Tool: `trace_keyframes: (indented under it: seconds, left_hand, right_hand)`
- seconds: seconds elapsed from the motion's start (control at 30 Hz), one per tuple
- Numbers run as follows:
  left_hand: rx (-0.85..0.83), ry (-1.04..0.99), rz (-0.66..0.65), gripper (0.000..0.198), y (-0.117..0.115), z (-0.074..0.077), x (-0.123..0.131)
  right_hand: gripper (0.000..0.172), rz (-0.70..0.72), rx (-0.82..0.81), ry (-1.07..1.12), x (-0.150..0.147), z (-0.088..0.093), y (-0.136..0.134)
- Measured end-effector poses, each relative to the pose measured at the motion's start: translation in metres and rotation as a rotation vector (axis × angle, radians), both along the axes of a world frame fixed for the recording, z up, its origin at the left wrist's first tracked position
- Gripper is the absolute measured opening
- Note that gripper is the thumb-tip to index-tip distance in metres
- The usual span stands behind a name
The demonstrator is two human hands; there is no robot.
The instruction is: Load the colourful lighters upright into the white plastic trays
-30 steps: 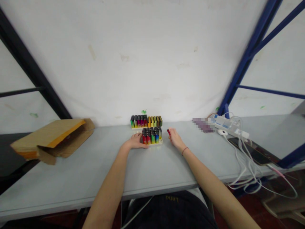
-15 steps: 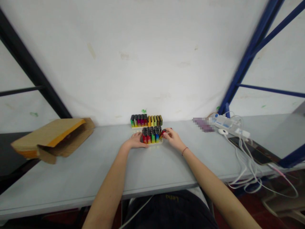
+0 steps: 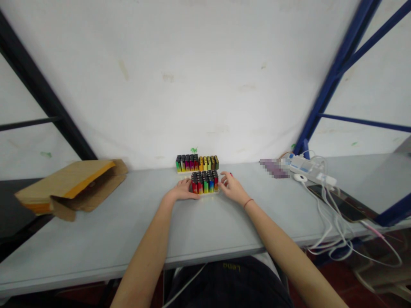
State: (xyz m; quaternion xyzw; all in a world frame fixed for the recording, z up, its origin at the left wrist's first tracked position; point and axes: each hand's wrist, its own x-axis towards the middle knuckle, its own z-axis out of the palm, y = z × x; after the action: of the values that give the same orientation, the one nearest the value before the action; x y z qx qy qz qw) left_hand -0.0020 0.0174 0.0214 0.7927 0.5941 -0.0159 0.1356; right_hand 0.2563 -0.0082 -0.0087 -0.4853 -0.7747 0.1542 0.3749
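Observation:
Several lighters (image 3: 206, 186) with black tops, in red, green, blue and orange, stand upright in rows in a pale shallow tray (image 3: 208, 193). My left hand (image 3: 182, 189) lies against the tray's left end, fingers spread and thumb along its front corner. At the opposite end is my right hand (image 3: 233, 188), its fingers bent but apart, the tips close to the rightmost red-orange lighter (image 3: 216, 183). Whether they touch it I cannot tell. A small dark red bit shows behind the right fingers, too small to name.
Behind stands a second tray of lighters (image 3: 187, 163), some yellow-topped, near the wall. An opened cardboard box (image 3: 67, 184) lies on the left. To the right are a power strip (image 3: 311, 169), tangled white cables (image 3: 334, 222), a dark phone-like device (image 3: 345, 203) and a blue post (image 3: 334, 81).
The red lighter that my right hand held tilted at the tray's right end now stands upright in the row. My right fingers have loosened from it. My left hand stays put.

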Motion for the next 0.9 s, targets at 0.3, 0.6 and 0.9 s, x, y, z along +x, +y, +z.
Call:
trace_keyframes:
  seconds: [0.3,0.6,0.9]
  left_hand:
    - [-0.001,0.023,0.002,0.107,0.003,-0.002,0.000]
    - [0.010,0.005,-0.003,0.106,0.004,-0.005,-0.001]
    - [0.007,0.009,0.004,0.108,0.004,-0.004,-0.001]
  right_hand:
    - [0.051,-0.384,-0.097,-0.521,0.022,-0.003,0.014]
    - [0.035,-0.403,-0.172,-0.530,0.019,-0.004,0.018]
    - [0.012,-0.231,-0.191,0.165,0.028,-0.003,0.018]
